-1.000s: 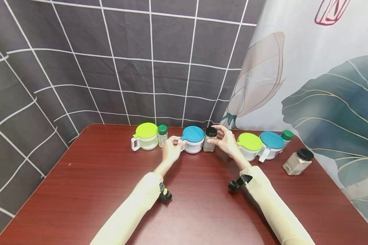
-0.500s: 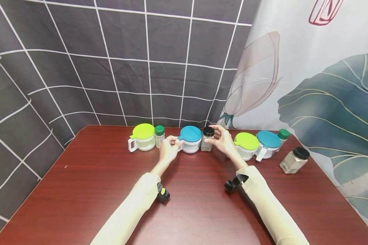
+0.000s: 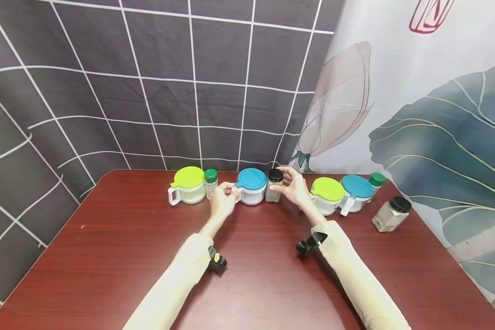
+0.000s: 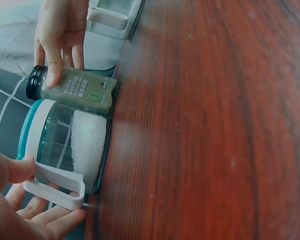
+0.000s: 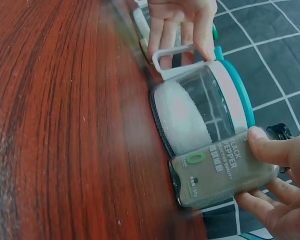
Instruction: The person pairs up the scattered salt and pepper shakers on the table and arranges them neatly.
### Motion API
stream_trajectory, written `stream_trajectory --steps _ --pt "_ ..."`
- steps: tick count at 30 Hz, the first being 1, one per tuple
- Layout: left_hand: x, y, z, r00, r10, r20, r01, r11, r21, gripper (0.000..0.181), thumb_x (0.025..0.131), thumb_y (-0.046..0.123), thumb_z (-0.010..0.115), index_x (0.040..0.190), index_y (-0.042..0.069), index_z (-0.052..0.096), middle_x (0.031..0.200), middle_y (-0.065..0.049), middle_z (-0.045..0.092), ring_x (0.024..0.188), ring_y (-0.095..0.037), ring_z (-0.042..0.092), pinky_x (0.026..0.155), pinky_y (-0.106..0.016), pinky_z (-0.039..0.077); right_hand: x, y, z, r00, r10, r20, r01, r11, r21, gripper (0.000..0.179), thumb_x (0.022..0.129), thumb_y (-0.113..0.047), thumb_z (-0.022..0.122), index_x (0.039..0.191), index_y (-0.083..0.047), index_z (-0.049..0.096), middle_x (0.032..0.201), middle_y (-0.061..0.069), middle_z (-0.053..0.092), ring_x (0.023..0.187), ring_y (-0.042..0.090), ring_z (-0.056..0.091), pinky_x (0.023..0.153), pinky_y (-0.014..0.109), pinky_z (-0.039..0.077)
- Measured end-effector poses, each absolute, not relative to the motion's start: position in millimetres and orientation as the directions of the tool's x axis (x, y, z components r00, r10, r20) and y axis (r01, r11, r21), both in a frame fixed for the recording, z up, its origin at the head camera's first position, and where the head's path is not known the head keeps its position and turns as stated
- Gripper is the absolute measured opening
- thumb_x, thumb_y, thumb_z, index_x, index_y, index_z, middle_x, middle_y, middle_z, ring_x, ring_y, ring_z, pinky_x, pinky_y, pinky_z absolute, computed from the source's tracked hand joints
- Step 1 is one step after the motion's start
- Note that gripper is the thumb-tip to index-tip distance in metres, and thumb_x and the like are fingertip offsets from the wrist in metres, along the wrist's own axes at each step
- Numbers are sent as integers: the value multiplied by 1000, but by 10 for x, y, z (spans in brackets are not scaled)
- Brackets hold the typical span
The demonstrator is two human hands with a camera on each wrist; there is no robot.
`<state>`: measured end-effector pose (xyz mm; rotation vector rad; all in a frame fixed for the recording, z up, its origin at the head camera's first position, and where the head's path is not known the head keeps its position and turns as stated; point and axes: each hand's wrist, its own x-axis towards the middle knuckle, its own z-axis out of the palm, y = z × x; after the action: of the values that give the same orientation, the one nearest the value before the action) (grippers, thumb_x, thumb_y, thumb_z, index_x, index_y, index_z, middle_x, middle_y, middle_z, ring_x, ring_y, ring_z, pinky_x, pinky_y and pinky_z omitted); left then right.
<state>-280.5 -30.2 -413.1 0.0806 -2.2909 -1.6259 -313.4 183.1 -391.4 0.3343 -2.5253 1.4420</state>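
Note:
A clear seasoning jar (image 3: 252,196) with a blue lid and white side handle stands near the table's back edge, white grains inside. My left hand (image 3: 222,202) holds it by the handle (image 4: 57,182), thumb on the near side and fingers behind. Right beside it stands a black pepper jar (image 5: 217,172) with a black cap (image 3: 275,174), its label legible in the right wrist view. My right hand (image 3: 295,189) grips this pepper jar below the cap, thumb (image 5: 269,150) across the front and fingers behind. Both jars are upright, side by side.
To the left stand a green-lidded jar (image 3: 191,192) and a green-capped shaker (image 3: 211,183). On the right are another green-lidded jar (image 3: 328,197), a blue-lidded jar (image 3: 356,195), a green-capped shaker (image 3: 375,181) and a black-capped jar (image 3: 389,217). A tile-print curtain (image 3: 156,105) hangs behind the table.
The head view has turned slightly, so everything sits a little farther left in it. Both hands keep their holds, and the jars stay side by side.

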Motion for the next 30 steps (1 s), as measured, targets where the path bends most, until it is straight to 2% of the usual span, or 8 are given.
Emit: stream_trajectory --steps 8,16,22,30 --pt "-2784 -284 -4108 -944 -258 205 108 346 932 21 83 9 70 101 -2 69 90 -21 71 87 -33 67 81 -43 50 -3126 1796 -3910 -954 -71 292 -289 485 -825 61 72 -1 81 127 0 54 125 24 62 116 38 61 99 45 48" --pt "-2743 -250 -4084 -941 -277 194 95 335 938 22 85 10 69 103 -2 68 92 -22 71 88 -33 67 79 -42 50 -3114 1799 -3923 -953 -69 295 -291 484 -825 60 74 -1 80 128 0 53 126 24 61 118 38 59 101 46 46" --pt "-2714 -243 -4065 -950 -274 153 60 320 945 26 89 10 65 111 -3 67 103 -23 70 99 -34 64 89 -45 48 -3106 1778 -3938 -955 -60 292 -286 462 -839 61 74 -1 79 130 -1 54 126 22 62 120 36 58 102 46 45" --pt "-2671 -239 -4073 -949 -253 189 97 337 936 29 90 6 60 117 -3 64 113 -22 68 107 -35 64 95 -47 47 -3093 1755 -3945 -962 -36 270 -254 476 -842 67 76 0 77 137 -3 50 134 23 56 122 34 56 100 42 46"
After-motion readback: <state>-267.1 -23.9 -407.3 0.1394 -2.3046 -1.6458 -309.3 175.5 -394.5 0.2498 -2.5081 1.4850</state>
